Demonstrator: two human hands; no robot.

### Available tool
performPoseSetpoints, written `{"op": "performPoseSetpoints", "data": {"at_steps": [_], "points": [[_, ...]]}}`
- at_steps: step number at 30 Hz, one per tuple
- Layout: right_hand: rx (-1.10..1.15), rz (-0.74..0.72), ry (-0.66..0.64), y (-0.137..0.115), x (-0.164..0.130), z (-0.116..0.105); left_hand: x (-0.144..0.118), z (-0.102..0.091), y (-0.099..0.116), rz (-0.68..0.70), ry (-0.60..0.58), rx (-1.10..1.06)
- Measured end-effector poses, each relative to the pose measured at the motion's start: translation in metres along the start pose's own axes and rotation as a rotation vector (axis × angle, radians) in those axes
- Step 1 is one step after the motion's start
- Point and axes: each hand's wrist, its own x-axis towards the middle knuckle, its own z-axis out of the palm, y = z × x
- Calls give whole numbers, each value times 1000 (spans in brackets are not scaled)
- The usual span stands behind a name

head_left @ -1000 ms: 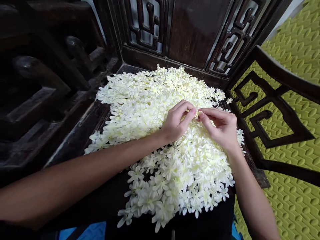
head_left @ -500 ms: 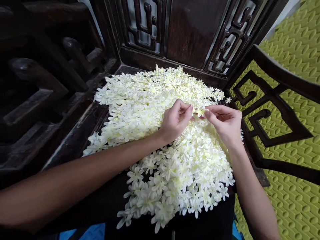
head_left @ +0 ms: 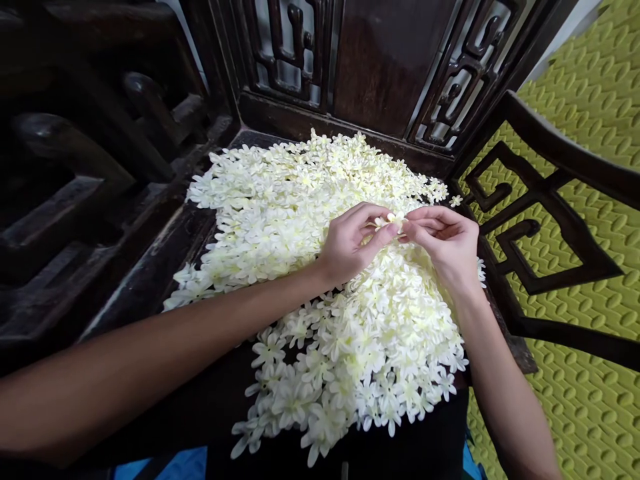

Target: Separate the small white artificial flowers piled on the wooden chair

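Two hands point(head_left: 395, 243) pinching one flower point(head_left: 391, 221), heaped flower pile point(head_left: 310, 267)

One head-worn camera looks forward and down, close over a flower-covered chair seat point(head_left: 165, 267).

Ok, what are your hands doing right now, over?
Left hand and right hand: both pinch one small white flower. It's held just above the flower pile on the dark wooden chair. Nothing in the way.
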Motion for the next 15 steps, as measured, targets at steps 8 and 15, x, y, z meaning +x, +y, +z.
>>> {"op": "performPoseSetpoints", "data": {"at_steps": [8, 15], "points": [[-107, -29, -98, -12, -4, 5, 2, -3, -6, 98, -16, 109], [-439, -322, -144, -5, -2, 4, 3, -4, -1, 73, 15, 116]]}}
